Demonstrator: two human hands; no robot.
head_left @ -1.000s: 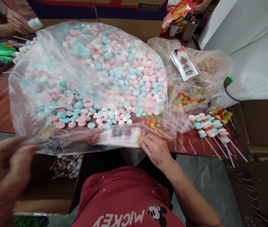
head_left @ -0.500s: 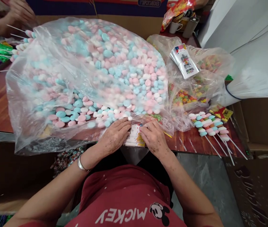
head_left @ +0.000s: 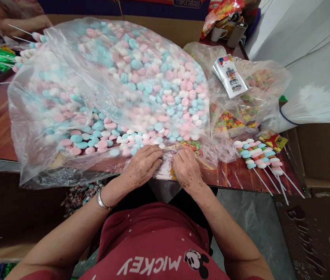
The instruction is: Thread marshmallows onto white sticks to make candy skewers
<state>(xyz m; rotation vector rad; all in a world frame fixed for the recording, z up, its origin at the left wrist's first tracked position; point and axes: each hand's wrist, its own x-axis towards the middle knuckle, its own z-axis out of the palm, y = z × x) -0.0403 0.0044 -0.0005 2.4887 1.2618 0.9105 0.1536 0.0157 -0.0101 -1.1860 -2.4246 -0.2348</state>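
We observe our left hand and right hand at lower centre, both pinching a small printed packet beneath the candy bag.

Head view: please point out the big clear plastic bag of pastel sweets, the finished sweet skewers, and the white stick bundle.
Big clear plastic bag of pastel sweets [head_left: 115,77], head view, upper middle.
Finished sweet skewers [head_left: 256,155], head view, sweets.
White stick bundle [head_left: 313,107], head view, middle.
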